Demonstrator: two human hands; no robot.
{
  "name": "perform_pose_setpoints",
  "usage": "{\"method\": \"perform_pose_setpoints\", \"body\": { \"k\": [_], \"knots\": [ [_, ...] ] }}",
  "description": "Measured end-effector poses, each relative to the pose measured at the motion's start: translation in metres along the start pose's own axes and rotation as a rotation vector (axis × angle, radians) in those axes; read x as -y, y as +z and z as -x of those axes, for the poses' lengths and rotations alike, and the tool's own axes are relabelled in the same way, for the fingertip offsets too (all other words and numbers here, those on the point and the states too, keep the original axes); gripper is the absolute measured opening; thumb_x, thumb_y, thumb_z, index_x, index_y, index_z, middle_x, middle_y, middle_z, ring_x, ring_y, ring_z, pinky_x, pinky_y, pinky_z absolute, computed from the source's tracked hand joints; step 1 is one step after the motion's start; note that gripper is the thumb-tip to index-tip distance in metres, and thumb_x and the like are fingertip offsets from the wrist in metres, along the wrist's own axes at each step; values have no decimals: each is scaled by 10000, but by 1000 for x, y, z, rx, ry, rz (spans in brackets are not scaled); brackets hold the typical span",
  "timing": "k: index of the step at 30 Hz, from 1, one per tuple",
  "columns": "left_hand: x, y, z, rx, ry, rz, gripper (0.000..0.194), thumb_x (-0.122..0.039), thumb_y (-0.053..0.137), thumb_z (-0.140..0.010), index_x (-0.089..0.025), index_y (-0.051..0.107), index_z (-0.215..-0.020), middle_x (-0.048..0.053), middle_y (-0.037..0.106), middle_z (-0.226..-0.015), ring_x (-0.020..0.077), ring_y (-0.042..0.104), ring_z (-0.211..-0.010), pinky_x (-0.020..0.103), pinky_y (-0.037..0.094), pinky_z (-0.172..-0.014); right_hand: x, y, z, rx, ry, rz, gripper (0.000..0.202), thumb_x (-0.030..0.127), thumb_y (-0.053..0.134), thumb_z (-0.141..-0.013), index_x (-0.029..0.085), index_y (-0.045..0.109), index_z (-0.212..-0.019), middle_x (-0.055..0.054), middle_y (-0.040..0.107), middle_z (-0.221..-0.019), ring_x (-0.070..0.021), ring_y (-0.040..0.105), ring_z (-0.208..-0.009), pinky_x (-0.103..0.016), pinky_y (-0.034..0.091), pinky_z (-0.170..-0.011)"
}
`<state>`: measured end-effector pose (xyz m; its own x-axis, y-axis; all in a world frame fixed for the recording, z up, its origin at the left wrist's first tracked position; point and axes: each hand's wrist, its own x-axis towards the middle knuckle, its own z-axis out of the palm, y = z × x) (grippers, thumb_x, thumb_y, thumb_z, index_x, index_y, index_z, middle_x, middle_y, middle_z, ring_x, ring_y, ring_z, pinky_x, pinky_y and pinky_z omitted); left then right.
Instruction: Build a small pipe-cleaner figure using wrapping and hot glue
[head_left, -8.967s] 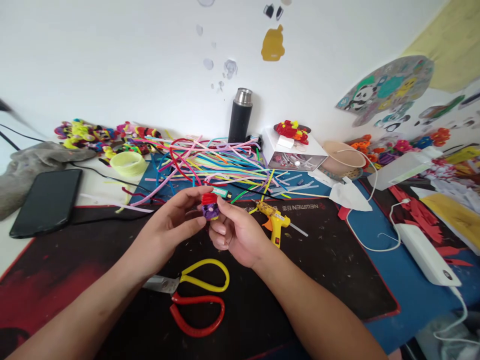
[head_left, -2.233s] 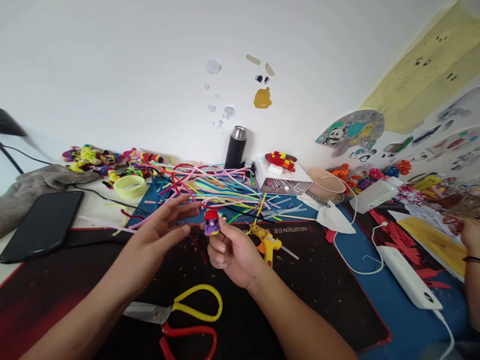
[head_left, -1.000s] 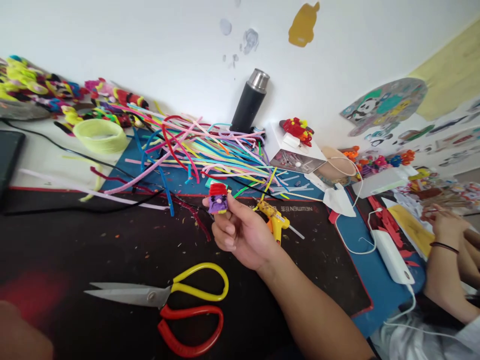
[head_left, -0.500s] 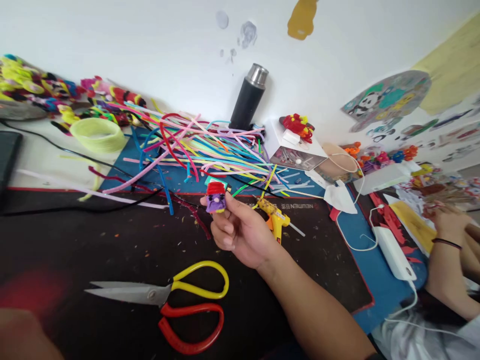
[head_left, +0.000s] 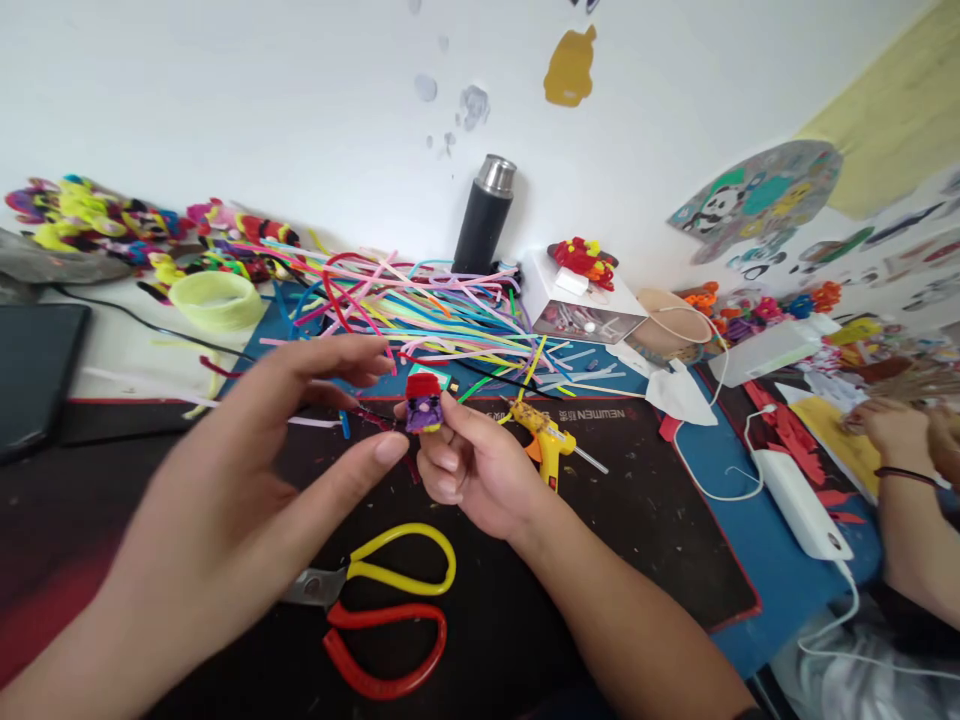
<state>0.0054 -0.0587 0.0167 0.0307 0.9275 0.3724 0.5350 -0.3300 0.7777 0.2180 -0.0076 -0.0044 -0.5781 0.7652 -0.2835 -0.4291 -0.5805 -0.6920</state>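
Between the thumb and fingers of my right hand [head_left: 480, 460] is a small pipe-cleaner figure [head_left: 424, 404], red on top and purple below, with a bit of yellow at its bottom edge. My left hand [head_left: 262, 480] is raised just left of it, thumb and fingers apart, with nothing held. A gap shows between the left fingertips and the figure. Scissors [head_left: 390, 600] with one yellow and one red handle lie below the hands; my left hand hides their blades. Right of my right hand a yellow glue gun [head_left: 551, 440] rests on the black mat [head_left: 645, 530].
A heap of colourful pipe cleaners [head_left: 420, 310] lies behind the hands. A black thermos [head_left: 484, 215] and a white box [head_left: 577, 305] stand by the wall. Finished fuzzy figures [head_left: 97, 215] are at the back left. A co-worker's hands [head_left: 900, 430] and a white power strip [head_left: 802, 500] are at right.
My left hand has come in from the lower left, up beside the figure, and now covers the scissor blades. My right hand still holds the figure in nearly the same spot. The view has shifted slightly.
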Motion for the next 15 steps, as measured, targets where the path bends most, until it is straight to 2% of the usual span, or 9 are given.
{"method": "perform_pose_setpoints", "body": {
  "k": [1,2,4,8,15],
  "knots": [
    [-3,2,-11,-2,20,20,557,-725,666,-1076,-401,662,-1530,41,772,-1462,343,781,-1228,545,683,-1086,0,0,0,-3,-4,0,508,611,850,-1002,226,577,-813,92,475,-599,-94,405,-484,-264,257,-476],
    [-5,4,-19,60,12,21,592,-724,696,-1062,-376,657,-1539,53,771,-1484,354,782,-1265,576,651,-1154,0,0,0,-6,-9,0,540,622,867,-984,235,541,-794,92,483,-594,-94,414,-482,-263,261,-474],
    [-3,7,-27,84,43,-14,688,-750,734,-1023,-346,633,-1570,74,770,-1513,360,785,-1287,591,621,-1197,-1,0,-1,-6,-20,-3,574,644,904,-943,239,527,-791,94,496,-588,-93,427,-477,-260,265,-471],
    [13,14,-27,169,71,-38,722,-671,764,-1023,-331,603,-1639,98,755,-1565,374,737,-1413,556,613,-1208,-3,-1,-1,6,-41,-16,603,666,976,-850,233,558,-811,101,513,-598,-87,437,-475,-257,270,-466],
    [18,19,-26,168,19,-37,608,-593,774,-1011,-356,675,-1562,69,808,-1467,348,785,-1282,524,636,-1151,-6,1,-1,25,-38,-14,590,687,928,-892,239,550,-823,94,525,-617,-94,456,-487,-266,260,-472]
  ]
}}
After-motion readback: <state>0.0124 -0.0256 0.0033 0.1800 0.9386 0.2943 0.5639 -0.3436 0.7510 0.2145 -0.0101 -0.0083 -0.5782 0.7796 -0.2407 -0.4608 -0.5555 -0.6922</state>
